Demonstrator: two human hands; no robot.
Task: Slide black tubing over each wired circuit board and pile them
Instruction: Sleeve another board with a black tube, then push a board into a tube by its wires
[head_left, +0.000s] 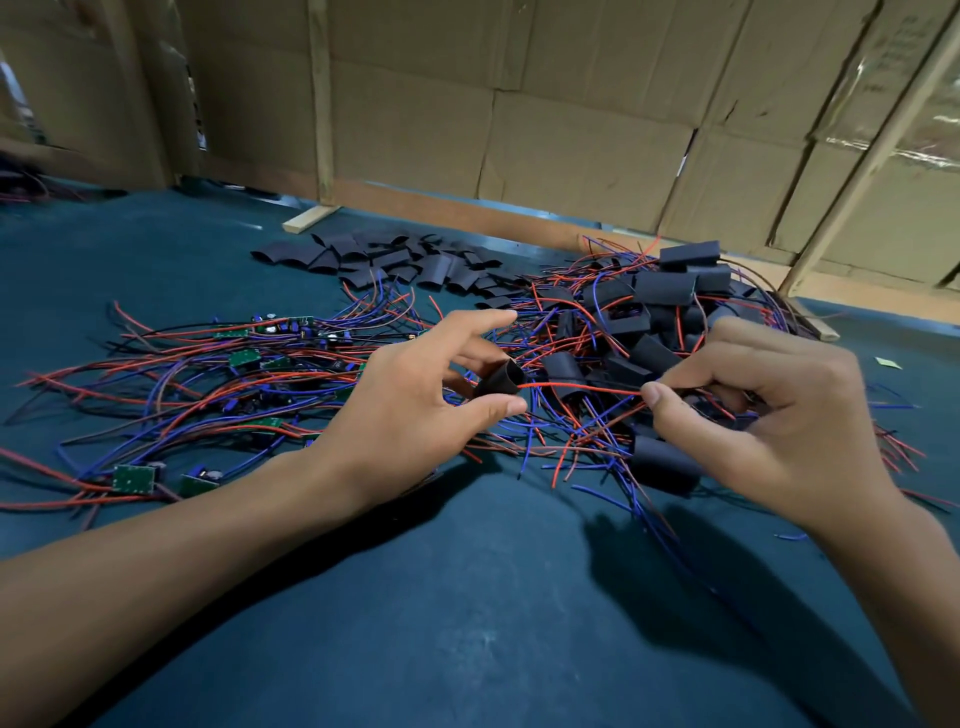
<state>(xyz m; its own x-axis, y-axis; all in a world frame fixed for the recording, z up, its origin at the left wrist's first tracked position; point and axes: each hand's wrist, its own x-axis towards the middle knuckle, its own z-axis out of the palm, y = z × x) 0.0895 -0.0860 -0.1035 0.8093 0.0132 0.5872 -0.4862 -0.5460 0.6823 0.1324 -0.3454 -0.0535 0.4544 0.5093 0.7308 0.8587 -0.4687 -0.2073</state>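
My left hand (415, 379) pinches a short piece of black tubing (500, 379) between thumb and fingers, its open end facing right. A red wire (576, 386) runs from the tubing's mouth to my right hand (753, 415), which pinches the wires of a board; the board itself is hidden inside my fingers. Bare green circuit boards with red and blue wires (244, 358) lie spread on the left. A pile of boards covered in black tubing (665, 296) rises at the right behind my right hand. Loose cut tubing pieces (395, 260) lie at the back centre.
The work surface is a dark teal cloth (467, 597). Cardboard panels (571, 104) and wooden battens (322, 104) wall off the back. A wooden strip (310, 217) lies at the table's far edge. Stray wire ends trail toward me near my right wrist.
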